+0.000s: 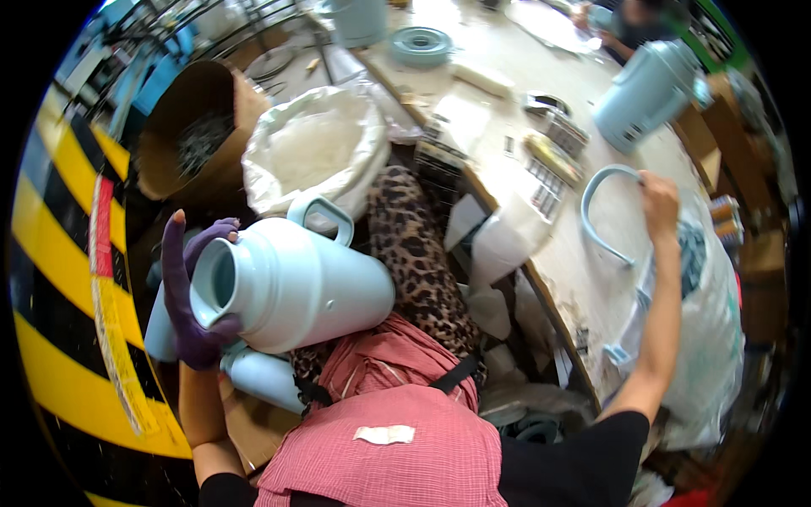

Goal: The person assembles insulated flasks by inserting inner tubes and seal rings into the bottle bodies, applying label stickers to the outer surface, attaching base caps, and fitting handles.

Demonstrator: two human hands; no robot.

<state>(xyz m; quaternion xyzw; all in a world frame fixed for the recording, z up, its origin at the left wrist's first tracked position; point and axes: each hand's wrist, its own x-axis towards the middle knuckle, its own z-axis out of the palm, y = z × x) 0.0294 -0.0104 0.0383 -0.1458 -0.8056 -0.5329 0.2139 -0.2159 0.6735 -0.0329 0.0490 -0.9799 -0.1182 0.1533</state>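
A light blue thermos jug body (312, 283) with a side handle lies tilted across my lap, its open mouth facing left. My left hand (196, 313), in a purple glove with bare fingertips, grips the mouth's rim; the thumb presses below, one finger points up and others rest on the upper rim. Over the table's right side, my right hand (659, 198) is closed on one end of a light blue curved carrying handle (590, 207), whose arc hangs to the left. Beneath that forearm, a clear plastic bag (710, 355) holds several blue parts.
Blue jugs stand on the table (574, 296), one a lidded jug (646, 93). A round blue part (420, 44) sits farther back. On my left are a white sack (317, 144), a cardboard drum (160, 152) and more blue bodies (262, 378). Another person (646, 29) works at the far side.
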